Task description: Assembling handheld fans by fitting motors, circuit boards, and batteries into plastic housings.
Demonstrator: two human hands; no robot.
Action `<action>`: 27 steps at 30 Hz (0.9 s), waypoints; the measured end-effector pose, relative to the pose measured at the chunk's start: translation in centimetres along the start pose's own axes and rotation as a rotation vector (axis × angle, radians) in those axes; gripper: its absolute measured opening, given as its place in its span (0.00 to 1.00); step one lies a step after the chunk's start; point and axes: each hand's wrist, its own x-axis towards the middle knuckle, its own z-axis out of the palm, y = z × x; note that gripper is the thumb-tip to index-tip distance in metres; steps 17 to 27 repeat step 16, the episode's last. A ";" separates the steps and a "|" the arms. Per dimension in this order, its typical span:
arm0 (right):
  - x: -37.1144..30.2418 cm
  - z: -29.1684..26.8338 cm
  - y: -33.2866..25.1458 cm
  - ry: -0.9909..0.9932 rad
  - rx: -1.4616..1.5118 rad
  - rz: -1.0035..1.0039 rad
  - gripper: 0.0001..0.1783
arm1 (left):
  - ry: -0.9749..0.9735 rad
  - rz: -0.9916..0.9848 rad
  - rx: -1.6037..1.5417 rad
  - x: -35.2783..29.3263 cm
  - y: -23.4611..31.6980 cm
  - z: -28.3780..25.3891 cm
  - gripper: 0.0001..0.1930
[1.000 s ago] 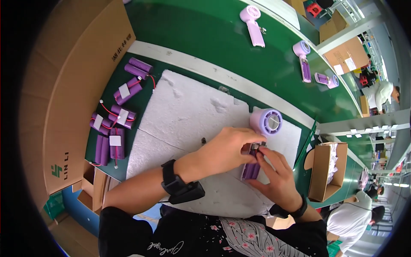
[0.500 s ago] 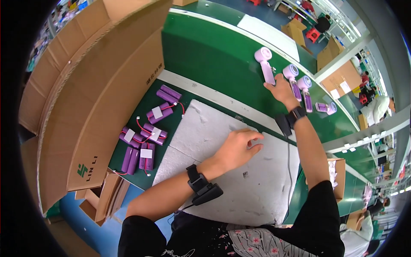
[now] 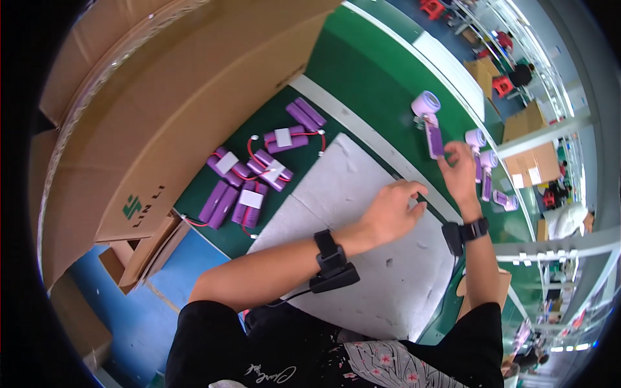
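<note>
At the lower end of a lavender handheld fan, the fingertips of my right hand close on its handle. The handle's uncovered side shows a purple battery pack, and small parts lie by its neck. My left hand hovers over the white foam board, its fingers loosely bent, thumb apart, nothing held. Several more fans, one of them a lavender fan, lie beyond my right hand. Left of the board are several purple battery packs with white pads and red wires.
A tall cardboard box walls off the left side. A pale strip crosses the green bench. Smaller cartons stand below at the left. Other people and red stools are farther off, past a grey frame.
The fan by my right hand now shows its battery side instead of its smooth lavender side. That hand has drawn nearer with it. The whole view has shifted; my left hand keeps its pose.
</note>
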 end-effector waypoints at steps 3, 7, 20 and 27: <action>0.9 2.4 2.1 0.026 0.099 0.059 0.22 | -0.052 0.006 0.022 0.1 -0.5 0.0 0.13; 2.4 4.3 3.5 -0.041 -0.028 0.114 0.28 | -0.087 -0.004 0.034 0.5 -0.4 -0.1 0.13; 0.0 -0.3 -1.5 -0.449 0.058 0.457 0.35 | 0.032 0.004 0.090 0.0 -1.5 -1.2 0.18; 0.0 -0.3 -1.5 -0.449 0.058 0.457 0.35 | 0.032 0.004 0.090 0.0 -1.5 -1.2 0.18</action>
